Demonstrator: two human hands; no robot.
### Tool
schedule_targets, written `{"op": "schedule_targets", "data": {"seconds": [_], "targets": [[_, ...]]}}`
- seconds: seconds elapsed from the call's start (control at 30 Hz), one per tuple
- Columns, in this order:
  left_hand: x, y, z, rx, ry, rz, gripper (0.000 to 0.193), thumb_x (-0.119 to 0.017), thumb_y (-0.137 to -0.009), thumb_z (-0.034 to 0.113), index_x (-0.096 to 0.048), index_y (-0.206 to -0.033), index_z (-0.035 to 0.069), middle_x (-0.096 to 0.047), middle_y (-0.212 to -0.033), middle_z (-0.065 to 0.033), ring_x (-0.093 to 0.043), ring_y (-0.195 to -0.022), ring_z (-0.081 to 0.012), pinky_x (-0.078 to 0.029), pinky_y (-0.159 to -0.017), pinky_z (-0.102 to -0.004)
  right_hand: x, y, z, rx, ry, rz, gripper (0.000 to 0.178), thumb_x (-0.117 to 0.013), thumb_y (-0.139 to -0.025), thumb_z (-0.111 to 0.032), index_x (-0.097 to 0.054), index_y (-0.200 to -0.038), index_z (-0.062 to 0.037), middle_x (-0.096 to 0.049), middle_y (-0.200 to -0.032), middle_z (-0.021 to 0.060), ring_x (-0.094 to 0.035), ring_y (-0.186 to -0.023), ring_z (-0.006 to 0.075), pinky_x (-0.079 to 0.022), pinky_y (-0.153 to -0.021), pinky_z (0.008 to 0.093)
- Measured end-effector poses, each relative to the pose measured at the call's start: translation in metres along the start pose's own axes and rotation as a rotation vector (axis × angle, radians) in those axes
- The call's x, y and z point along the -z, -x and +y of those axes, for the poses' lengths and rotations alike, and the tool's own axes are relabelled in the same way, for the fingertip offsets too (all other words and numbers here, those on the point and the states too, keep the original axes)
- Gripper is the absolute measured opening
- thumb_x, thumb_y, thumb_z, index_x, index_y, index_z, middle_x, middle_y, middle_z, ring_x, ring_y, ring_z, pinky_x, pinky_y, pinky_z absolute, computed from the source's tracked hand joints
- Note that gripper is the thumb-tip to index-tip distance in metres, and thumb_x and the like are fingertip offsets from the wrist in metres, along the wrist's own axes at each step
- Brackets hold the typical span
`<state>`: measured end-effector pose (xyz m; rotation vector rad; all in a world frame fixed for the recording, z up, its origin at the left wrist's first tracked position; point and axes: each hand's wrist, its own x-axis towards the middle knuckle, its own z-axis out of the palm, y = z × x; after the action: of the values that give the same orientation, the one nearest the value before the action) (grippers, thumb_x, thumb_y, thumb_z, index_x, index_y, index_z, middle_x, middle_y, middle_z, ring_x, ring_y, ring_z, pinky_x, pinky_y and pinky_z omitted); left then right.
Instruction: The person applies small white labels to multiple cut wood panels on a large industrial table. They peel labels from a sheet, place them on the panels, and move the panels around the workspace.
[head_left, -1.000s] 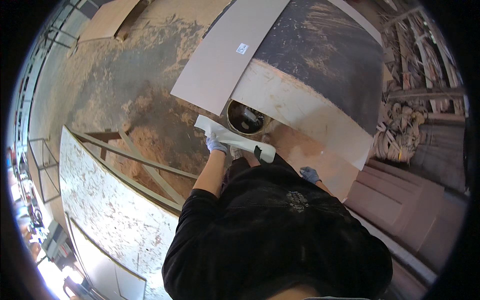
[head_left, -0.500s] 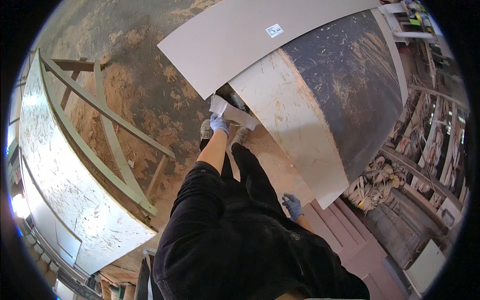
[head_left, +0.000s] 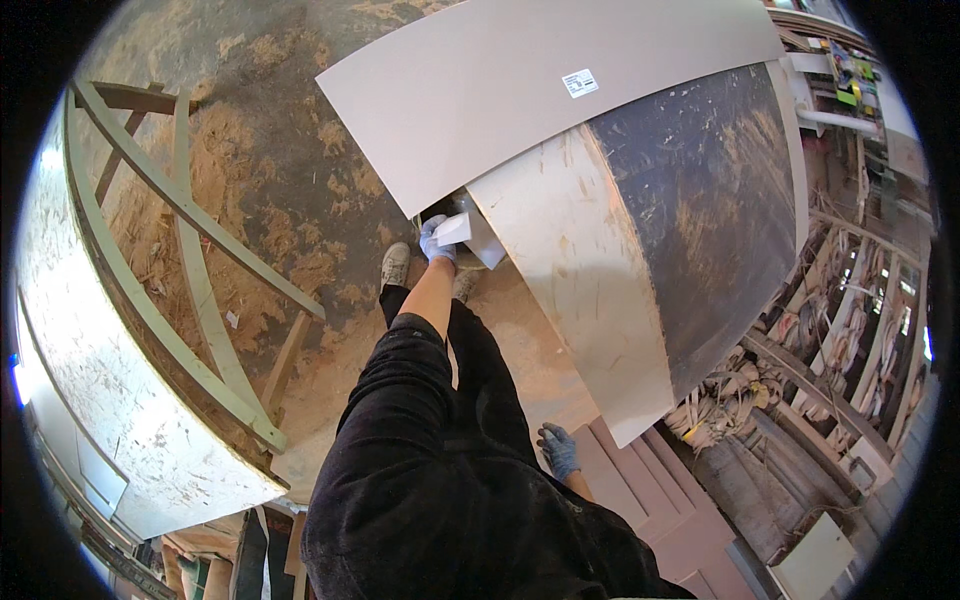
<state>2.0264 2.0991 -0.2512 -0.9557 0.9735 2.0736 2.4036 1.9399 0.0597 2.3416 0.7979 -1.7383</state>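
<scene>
My left hand (head_left: 438, 240), in a blue-grey glove, reaches forward and grips a thin white sheet-like piece (head_left: 454, 229); whether it is paper or foam I cannot tell. A second pale flap (head_left: 484, 243) shows beside it, partly under the corner of the large beige panel (head_left: 540, 100). My right hand (head_left: 558, 450), gloved too, hangs low at my right side with its fingers apart and nothing in it. It is nearest to the pale, scuffed board (head_left: 590, 270) that lies partly under the beige panel.
A dark scuffed board (head_left: 700, 200) lies right of the pale one. At left stands a white-topped table (head_left: 150, 390) with crossed wooden braces (head_left: 195, 215). Pinkish grooved panels (head_left: 640, 480) lie below right, and bundled scrap strips (head_left: 730, 400) beyond. Sawdust covers parts of the floor.
The white piece hung out to the right of my left hand; now it looks shorter and folded close to the glove. My view has shifted slightly. My right hand still hangs low.
</scene>
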Motion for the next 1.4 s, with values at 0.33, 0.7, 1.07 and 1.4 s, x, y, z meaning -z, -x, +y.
{"op": "schedule_targets", "data": {"seconds": [0.33, 0.7, 1.07, 1.4], "targets": [[-0.019, -0.016, 0.027, 0.188, -0.035, -0.031, 0.024, -0.050, -0.086, 0.017, -0.057, -0.107, 0.006, -0.062, -0.095, -0.0066, -0.060, -0.079, -0.0201, -0.051, -0.069, -0.0304, -0.052, 0.015, -0.029, 0.025, 0.060, 0.011, 0.031, -0.056, -0.085, -0.019, -0.053, -0.113, -0.0067, -0.061, -0.101, 0.0070, -0.057, -0.080, 0.0147, -0.046, -0.068, 0.0284], [-0.035, -0.066, 0.005, -0.258, -1.670, -0.185, 0.042, -0.052, -0.085, 0.022, -0.041, -0.124, 0.011, -0.043, -0.122, -0.0114, -0.045, -0.107, -0.0262, -0.041, -0.087, -0.0353, -0.106, 0.009, 0.017, -0.002, -0.160, 0.027, 0.029, -0.058, -0.084, -0.013, -0.055, -0.110, -0.0011, -0.061, -0.100, 0.0086, -0.056, -0.089, 0.0142, -0.045, -0.077, 0.0253], [-0.009, -0.011, 0.025, -0.052, -2.219, -0.549, 0.055, -0.049, -0.084, 0.021, -0.029, -0.135, 0.018, -0.025, -0.139, -0.0144, -0.031, -0.124, -0.0324, -0.032, -0.099, -0.0396, -0.120, 0.011, 0.030, -0.114, -0.124, 0.055, 0.032, -0.055, -0.085, -0.014, -0.051, -0.113, 0.0009, -0.060, -0.100, 0.0102, -0.056, -0.087, 0.0144, -0.047, -0.075, 0.0256], [0.093, 0.138, 0.196, 0.092, -2.111, -0.137, 0.042, -0.056, -0.077, 0.028, -0.046, -0.116, 0.014, -0.040, -0.127, -0.0181, -0.050, -0.106, -0.0344, -0.045, -0.084, -0.0418, -0.112, -0.033, -0.056, 0.102, 0.020, -0.221, 0.024, -0.057, -0.082, -0.011, -0.057, -0.104, -0.0006, -0.061, -0.086, 0.0084, -0.060, -0.078, 0.0163, -0.049, -0.069, 0.0250]]}}
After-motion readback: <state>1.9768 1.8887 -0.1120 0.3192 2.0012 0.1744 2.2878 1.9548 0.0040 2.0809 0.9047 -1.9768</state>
